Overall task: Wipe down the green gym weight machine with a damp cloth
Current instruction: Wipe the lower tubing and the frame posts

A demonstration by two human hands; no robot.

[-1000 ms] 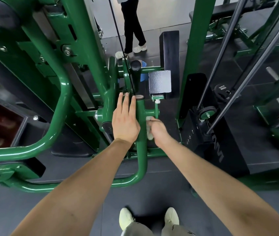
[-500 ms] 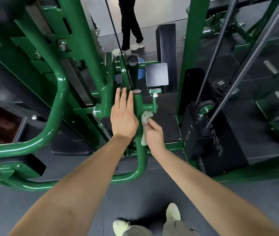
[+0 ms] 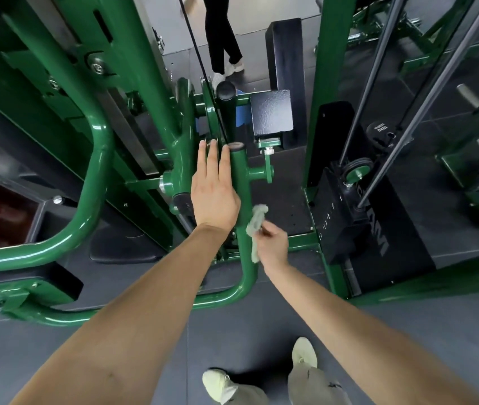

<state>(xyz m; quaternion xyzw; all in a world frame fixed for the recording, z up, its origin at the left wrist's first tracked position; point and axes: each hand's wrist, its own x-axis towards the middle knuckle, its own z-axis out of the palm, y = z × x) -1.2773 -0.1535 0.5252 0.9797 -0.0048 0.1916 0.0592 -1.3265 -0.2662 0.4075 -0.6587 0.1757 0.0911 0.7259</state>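
Observation:
The green weight machine fills the view, with a vertical green tube at the centre that bends left near the floor. My left hand lies flat with straight fingers against the frame just left of that tube. My right hand pinches a pale crumpled cloth and holds it against the right side of the tube, below the short side stub.
A black weight stack with steel guide rods stands to the right. A black pad and a blue object sit behind the tube. Another person's legs stand at the back. My shoes are on grey floor.
My right hand has slid the cloth down the right side of the tube, away from the side stub. My left hand has stayed flat on the frame.

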